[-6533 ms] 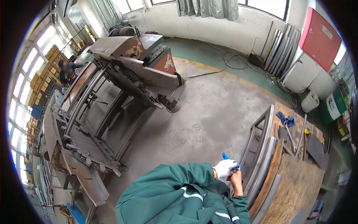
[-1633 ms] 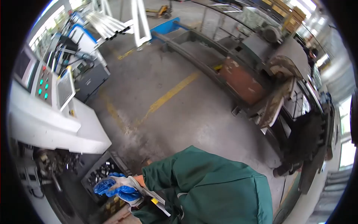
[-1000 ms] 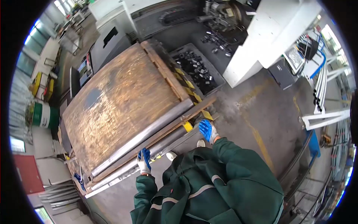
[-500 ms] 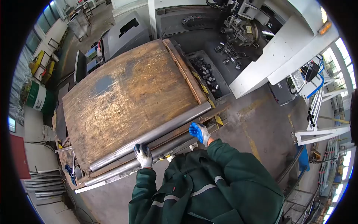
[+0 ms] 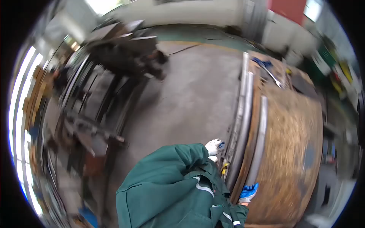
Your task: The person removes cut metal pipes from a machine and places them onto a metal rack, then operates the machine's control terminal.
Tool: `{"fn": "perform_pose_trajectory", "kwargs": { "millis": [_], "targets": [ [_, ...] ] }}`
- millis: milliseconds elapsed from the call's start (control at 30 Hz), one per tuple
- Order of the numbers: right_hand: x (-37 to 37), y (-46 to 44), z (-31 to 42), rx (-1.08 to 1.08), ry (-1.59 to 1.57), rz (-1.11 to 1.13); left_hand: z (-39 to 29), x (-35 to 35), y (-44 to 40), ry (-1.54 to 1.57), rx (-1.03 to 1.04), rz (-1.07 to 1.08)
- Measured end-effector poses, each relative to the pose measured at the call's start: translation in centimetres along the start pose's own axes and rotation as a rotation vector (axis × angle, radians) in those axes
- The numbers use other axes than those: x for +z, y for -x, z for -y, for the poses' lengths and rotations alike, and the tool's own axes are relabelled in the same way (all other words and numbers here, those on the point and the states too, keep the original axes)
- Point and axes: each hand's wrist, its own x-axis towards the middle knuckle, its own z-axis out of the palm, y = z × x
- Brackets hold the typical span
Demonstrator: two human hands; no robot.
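The right grip (image 5: pixel 248 193) is showing its blue palm, the fingers relaxed and apparently holding nothing. Just ahead of it, the inner metal tube (image 5: pixel 261 136) is lying along the edge of the table (image 5: pixel 285 159); blur is hiding whether they are touching. The left grip (image 5: pixel 215 147) is hanging farther forward, left of the outer metal tube (image 5: pixel 246 117), too blurred for telling whether its fingers are closing on anything. Between the grips' two tubes, a wood strip (image 5: pixel 253 136) is running. Both tubes are lying in place, neither being lifted; how much handling is done or remaining is not showing. Well ahead of both grips, a wrench (image 5: pixel 270 75) is resting
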Motion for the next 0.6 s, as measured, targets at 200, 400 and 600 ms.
{"fn": "perform_pose_trajectory", "kwargs": {
  "millis": [200,400,600],
  "targets": [
    [10.3,-7.5,0.5,0.056,0.216,0.239,8.4,-4.2,8.8,0.162,-0.728,-0.054],
    [14.7,-8.2,-2.5,0.175,0.268,0.427,16.1,-2.2,15.5,0.021,-1.146,-0.098],
    [9.9,-7.6,-2.8,0.226,0.232,0.315,12.4,-2.6,9.2,0.025,-0.92,0.011]
  ]
}}
